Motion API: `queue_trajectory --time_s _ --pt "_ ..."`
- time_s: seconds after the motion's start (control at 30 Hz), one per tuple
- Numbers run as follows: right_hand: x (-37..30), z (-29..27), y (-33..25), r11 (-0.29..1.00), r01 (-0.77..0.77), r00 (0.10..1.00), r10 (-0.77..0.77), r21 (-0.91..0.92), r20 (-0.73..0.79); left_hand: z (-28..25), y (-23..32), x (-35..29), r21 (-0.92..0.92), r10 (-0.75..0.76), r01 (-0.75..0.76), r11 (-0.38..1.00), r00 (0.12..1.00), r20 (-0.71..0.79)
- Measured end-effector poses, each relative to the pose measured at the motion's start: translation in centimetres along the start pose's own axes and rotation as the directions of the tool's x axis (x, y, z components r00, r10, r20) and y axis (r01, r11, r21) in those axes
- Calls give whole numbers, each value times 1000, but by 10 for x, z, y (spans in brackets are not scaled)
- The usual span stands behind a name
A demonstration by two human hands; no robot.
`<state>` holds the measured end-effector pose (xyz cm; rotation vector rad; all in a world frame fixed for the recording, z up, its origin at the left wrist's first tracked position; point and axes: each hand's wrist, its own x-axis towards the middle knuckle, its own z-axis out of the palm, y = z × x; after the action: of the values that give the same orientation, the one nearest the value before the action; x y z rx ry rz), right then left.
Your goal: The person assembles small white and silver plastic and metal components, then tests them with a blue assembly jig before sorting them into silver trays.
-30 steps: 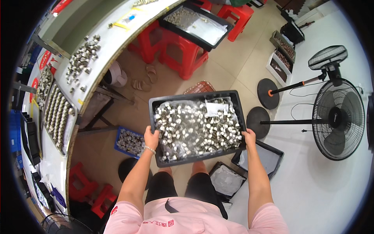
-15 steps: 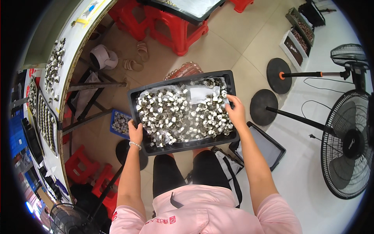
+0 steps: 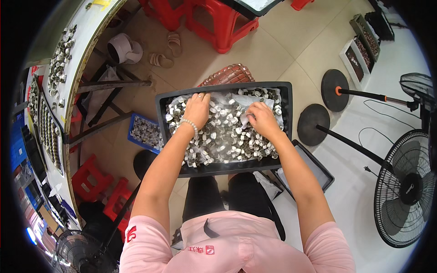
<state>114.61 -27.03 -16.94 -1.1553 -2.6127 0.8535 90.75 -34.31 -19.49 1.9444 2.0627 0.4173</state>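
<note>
A black rectangular tray is in front of my body, filled with small dark pieces wrapped in white bands, on a clear plastic liner. My left hand, with a beaded bracelet at its wrist, lies over the pieces at the tray's far left, fingers stretched out. My right hand is over the right half, fingers curled in a pinch at a white paper slip. Its fingers partly hide the slip. Neither hand is on the tray's rim.
A woven reddish-brown basket stands beyond the tray. A blue tray of similar pieces sits lower left, near a worktable. Right are standing fans with round bases and a black tray. Red stools stand at the top.
Both hands have left the tray's side rims and moved in over the pieces. My left hand went far and right, my right hand leftward to the paper slip. The tray sits slightly farther right, less tilted.
</note>
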Motion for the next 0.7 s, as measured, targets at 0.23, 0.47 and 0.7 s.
queue_trajectory --time_s 0.23,0.47,0.7 --pt "16 -18 1 962 -237 971 237 134 21 5 7 5 93 -126 122 988 992 33" --pt "52 -13 7 937 -245 889 319 -249 328 -4 18 -4 47 -84 88 995 993 -81" --pt "22 -23 5 951 -266 931 296 -157 215 -10 31 -32 23 56 -54 998 992 -114"
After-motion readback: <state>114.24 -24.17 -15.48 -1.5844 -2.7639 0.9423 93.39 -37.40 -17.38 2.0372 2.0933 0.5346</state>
